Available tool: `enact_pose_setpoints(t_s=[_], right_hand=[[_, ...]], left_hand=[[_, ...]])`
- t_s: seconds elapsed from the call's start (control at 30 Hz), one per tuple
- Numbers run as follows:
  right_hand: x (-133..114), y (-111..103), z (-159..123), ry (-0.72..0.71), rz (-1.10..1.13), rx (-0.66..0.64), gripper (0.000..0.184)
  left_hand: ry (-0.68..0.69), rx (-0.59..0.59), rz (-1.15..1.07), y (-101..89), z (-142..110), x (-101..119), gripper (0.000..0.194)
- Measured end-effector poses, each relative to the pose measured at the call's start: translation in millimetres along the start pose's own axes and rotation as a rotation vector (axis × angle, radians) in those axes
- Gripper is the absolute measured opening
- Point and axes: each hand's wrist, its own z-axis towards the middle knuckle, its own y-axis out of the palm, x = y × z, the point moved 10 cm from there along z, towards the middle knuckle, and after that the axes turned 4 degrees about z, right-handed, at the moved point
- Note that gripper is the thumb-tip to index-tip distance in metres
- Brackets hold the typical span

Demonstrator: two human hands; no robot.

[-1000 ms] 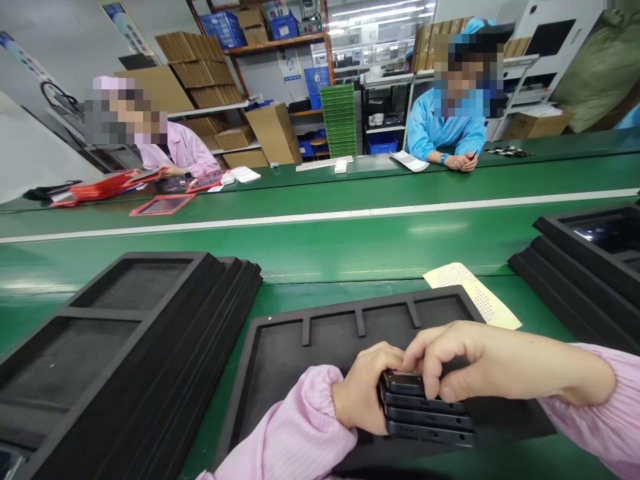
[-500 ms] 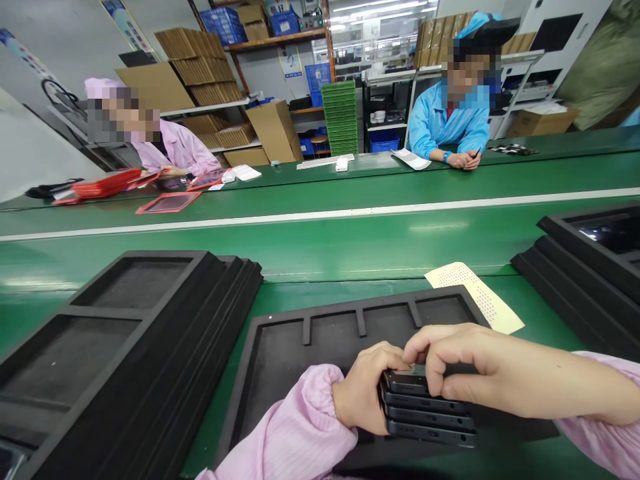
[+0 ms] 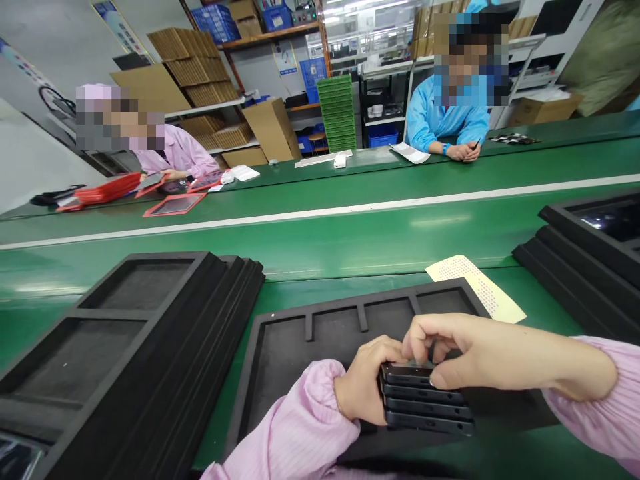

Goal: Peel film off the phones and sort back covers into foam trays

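Your left hand (image 3: 367,390) clamps the phone stack (image 3: 425,403) (four high) over the tray (image 3: 280,360) at the table's near edge; your right hand (image 3: 465,350) pinches the top phone

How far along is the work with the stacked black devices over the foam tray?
Done: nothing lies in the foam tray; its visible pockets are bare. In hand: the left hand grips the stack of black devices, and the right hand pinches the top one. Left: the whole stack is unplaced.
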Motion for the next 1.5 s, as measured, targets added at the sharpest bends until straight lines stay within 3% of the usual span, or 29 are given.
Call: enact_pose_setpoints(t_s=[0.13,0.27,0.47,0.6,0.83,1.0,1.5], right_hand=[[2.8,-0.3,-0.8,-0.087,-0.038,0.094,0.011],[-0.9,-11.0,-30.6,-0.362,-0.141,0.378,0.004],[16.5,2.6,-70.1,-0.562,-0.366,0.658,0.04],[8.3,9.2,-77.2,-0.711,-0.413,0.782,0.032],[-1.4,14.5,-86.2,-0.861,-0.521,0.859,0.021],[3.5,18.9,-88.1,-0.856,-0.536,0.844,0.022],[2.9,23.3,-97.4,-0.853,-0.604,0.906,0.022]], left_hand=[[0.022,0.01,0.015,-0.6,2.7,4.2,0.037],[0.016,-0.003,0.011,-2.1,4.7,5.2,0.036],[0.012,-0.014,-0.001,-0.9,0.7,1.8,0.031],[0.019,-0.014,-0.001,-0.5,-0.8,2.1,0.027],[0.073,-0.089,-0.008,4.3,-1.3,6.5,0.033],[0.084,-0.079,-0.013,5.6,-3.8,6.2,0.026],[0.138,-0.106,0.007,7.8,-3.7,13.6,0.032]])
